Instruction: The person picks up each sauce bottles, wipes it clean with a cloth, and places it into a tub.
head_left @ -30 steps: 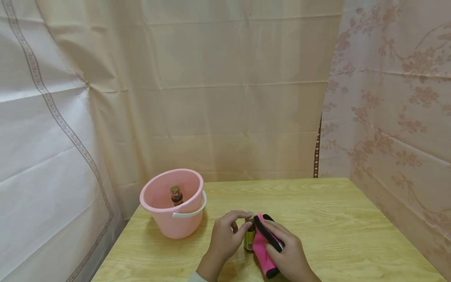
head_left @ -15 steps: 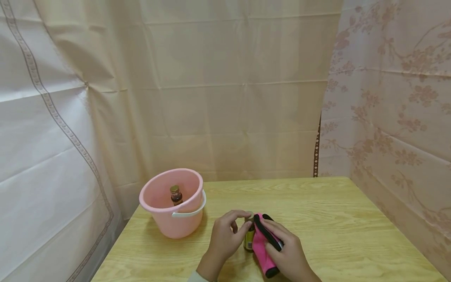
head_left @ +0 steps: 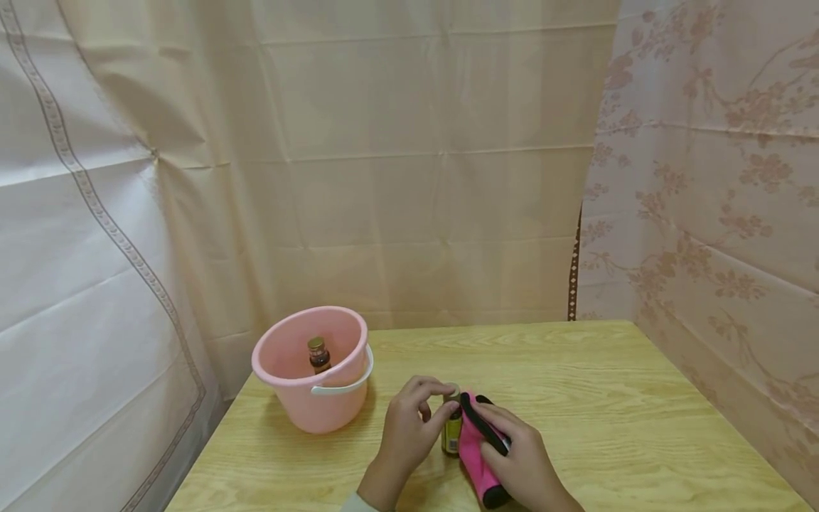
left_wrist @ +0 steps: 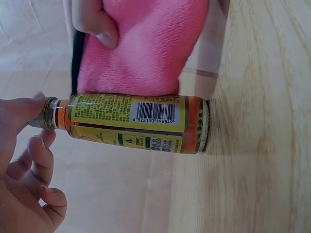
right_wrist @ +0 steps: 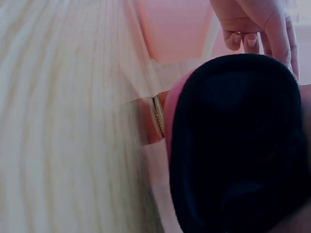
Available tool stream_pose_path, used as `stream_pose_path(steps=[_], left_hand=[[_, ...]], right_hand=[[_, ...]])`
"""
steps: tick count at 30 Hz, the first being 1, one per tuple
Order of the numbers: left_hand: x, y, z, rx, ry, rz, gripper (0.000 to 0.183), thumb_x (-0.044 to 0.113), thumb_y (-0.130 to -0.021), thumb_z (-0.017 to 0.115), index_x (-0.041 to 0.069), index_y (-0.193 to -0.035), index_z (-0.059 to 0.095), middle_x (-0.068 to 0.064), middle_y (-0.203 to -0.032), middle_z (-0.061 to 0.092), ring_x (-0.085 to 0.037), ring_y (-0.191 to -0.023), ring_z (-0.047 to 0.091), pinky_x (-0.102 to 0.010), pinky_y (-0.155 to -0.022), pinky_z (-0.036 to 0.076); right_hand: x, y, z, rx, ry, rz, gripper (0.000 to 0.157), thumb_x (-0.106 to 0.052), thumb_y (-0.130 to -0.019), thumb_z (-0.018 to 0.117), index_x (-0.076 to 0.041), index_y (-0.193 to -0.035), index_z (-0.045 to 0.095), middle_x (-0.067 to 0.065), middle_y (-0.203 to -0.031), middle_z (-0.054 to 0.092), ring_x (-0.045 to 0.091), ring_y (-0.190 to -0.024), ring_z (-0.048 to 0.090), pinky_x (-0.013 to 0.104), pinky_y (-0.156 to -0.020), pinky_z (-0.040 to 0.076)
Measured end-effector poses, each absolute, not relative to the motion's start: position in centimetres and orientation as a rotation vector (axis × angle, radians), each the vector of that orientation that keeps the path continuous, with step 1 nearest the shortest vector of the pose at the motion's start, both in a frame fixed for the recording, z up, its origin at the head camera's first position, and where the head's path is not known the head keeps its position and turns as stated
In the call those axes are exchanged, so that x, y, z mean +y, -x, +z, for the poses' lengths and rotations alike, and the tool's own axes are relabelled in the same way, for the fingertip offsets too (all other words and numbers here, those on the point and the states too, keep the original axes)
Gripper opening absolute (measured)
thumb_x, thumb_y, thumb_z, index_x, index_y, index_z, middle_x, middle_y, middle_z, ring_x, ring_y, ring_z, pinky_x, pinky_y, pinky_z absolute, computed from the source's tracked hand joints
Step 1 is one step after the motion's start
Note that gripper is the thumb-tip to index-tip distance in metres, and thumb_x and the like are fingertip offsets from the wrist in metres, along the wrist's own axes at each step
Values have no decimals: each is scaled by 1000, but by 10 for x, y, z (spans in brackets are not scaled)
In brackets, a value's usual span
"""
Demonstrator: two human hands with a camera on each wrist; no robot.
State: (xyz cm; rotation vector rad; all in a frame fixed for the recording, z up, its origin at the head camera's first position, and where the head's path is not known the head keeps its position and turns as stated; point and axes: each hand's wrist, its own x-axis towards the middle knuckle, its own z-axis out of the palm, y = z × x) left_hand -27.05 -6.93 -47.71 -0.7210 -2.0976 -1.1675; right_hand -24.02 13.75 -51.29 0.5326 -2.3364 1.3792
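A small glass bottle (left_wrist: 141, 121) with a yellow, barcoded label stands upright on the table. My left hand (head_left: 411, 427) pinches its cap between thumb and fingers, the other fingers curled loosely below in the left wrist view. In my right hand (head_left: 527, 459) is a pink plush cloth (head_left: 473, 459) with black edging, folded over and held against the bottle's right side. Seen from the right wrist, the cloth's dark end (right_wrist: 238, 145) fills much of the view and hides most of the bottle.
To the left stands a pink bucket (head_left: 313, 412) with a white handle (head_left: 342, 389). Another dark bottle (head_left: 319, 357) with a gold cap leans inside it. The wooden table (head_left: 608, 405) ends at hanging curtains (head_left: 416, 213) behind and on both sides.
The cloth's top edge sits slightly lower against the bottle than before. The left hand keeps its pinch on the cap, and the bucket stays in place.
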Motion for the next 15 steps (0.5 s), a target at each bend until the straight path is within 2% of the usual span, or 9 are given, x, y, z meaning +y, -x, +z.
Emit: stream_pose_path(steps=[8, 15], left_hand=[[-70, 269, -477, -2129, 710, -1179, 17, 25, -91, 80, 23, -108, 78, 8, -106, 72, 2, -59, 46, -17, -52, 45], [-71, 269, -477, -2140, 715, -1181, 18, 24, -90, 81, 22, -108, 78, 10, -107, 73, 3, -58, 46, -17, -51, 45]], right_hand=[[136, 243, -516, -2462, -410, 1493, 63, 9, -82, 72, -28, -134, 70, -5, -132, 69, 21, -118, 64, 23, -68, 54], [137, 244, -517, -2502, -410, 1477, 58, 6, -83, 73, -24, -133, 70, -5, -130, 70, 18, -115, 65, 23, -72, 53]])
